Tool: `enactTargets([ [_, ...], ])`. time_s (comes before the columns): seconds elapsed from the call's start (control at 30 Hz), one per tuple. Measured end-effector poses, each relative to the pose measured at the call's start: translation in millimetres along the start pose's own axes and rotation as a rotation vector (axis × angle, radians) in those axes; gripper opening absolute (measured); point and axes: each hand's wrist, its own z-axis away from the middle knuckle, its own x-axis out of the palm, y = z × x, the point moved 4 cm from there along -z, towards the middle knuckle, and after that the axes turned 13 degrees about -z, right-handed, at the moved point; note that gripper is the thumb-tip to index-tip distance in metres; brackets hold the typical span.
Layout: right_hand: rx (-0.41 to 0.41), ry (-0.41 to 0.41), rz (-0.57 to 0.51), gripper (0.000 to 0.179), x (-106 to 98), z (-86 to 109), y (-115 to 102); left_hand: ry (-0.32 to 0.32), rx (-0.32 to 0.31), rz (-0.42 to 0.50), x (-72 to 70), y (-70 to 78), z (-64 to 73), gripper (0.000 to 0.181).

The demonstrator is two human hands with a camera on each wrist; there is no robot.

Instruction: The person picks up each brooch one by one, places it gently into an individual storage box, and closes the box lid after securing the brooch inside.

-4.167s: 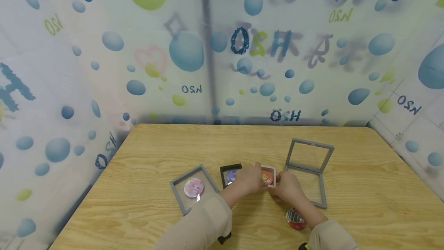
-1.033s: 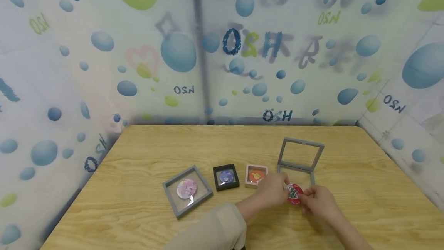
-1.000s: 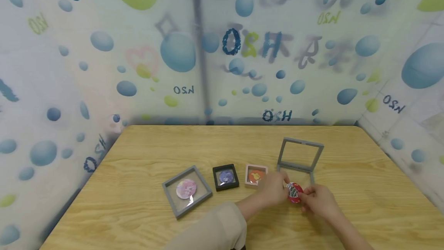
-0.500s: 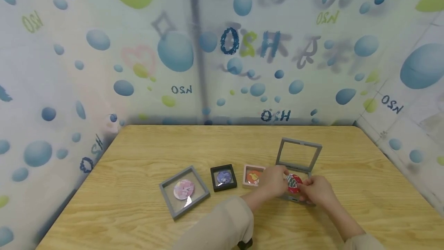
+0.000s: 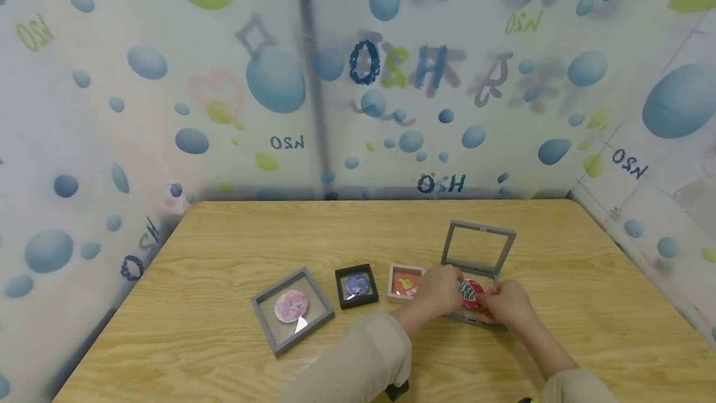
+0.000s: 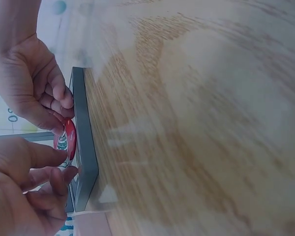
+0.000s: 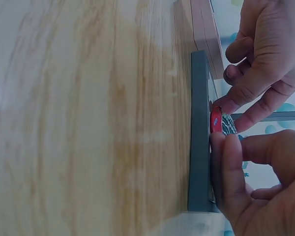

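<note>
A round red button badge (image 5: 471, 294) with a green-and-white pattern is held between both hands, over the lower half of an open grey display frame (image 5: 506, 254). The frame's lid stands raised at the back. My left hand (image 5: 442, 290) pinches the badge's left edge and hides part of the frame. On the opposite edge, my right hand (image 5: 509, 305) grips the badge with thumb and fingers. Both wrist views show the badge (image 6: 66, 139) tilted, its lower side right at the grey frame's rim (image 7: 198, 132).
To the left lie a pink frame (image 5: 391, 282) with an orange badge, a black frame (image 5: 360, 303) with a purple badge, and a larger grey frame (image 5: 264, 327) with a pink badge. A patterned curtain (image 5: 335, 111) surrounds the wooden table (image 5: 196, 341).
The hands left the pink frame, and the red badge was picked up from the table near the front. Over the last second both hands moved it back over the open grey frame.
</note>
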Motion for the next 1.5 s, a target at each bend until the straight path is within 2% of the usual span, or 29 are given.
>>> enactTargets([
  [0.17, -0.005, 0.004, -0.005, 0.012, 0.7, -0.1, 0.4, 0.011, -0.008, -0.066, 2.6, 1.4, -2.2, 0.037],
  [0.33, -0.013, 0.020, 0.005, 0.012, 1.0, -1.8, 3.6, 0.019, -0.017, -0.146, 4.4, 3.4, -3.5, 0.024],
  [0.57, -0.028, 0.034, 0.020, 0.012, 0.5, -5.0, 7.1, 0.049, -0.002, -0.187, 4.1, 3.9, -1.8, 0.009],
  [0.87, -0.026, 0.053, 0.025, 0.011, 1.6, -4.3, 3.7, 0.047, -0.007, -0.226, 2.4, 5.7, -1.2, 0.015],
  [1.03, -0.023, 0.057, 0.027, 0.010, 1.6, -4.8, 3.5, 0.015, 0.009, -0.218, 2.2, 5.5, -1.5, 0.016],
  [1.2, -0.033, 0.058, 0.039, 0.011, -0.6, -3.7, 1.9, -0.042, 0.070, -0.188, 1.3, 4.2, -2.5, 0.018],
  [1.3, -0.047, 0.052, 0.052, 0.015, -3.9, -0.6, -0.2, -0.067, 0.084, -0.155, -1.8, 0.0, -3.1, 0.021],
  [1.37, -0.066, 0.055, 0.091, 0.020, -7.2, 2.8, -1.9, -0.064, 0.077, -0.114, -6.6, -4.7, -3.7, 0.028],
  [1.5, -0.104, 0.054, 0.201, 0.036, -15.3, 10.2, -3.4, -0.012, 0.054, -0.046, -23.5, -16.0, -4.3, 0.032],
])
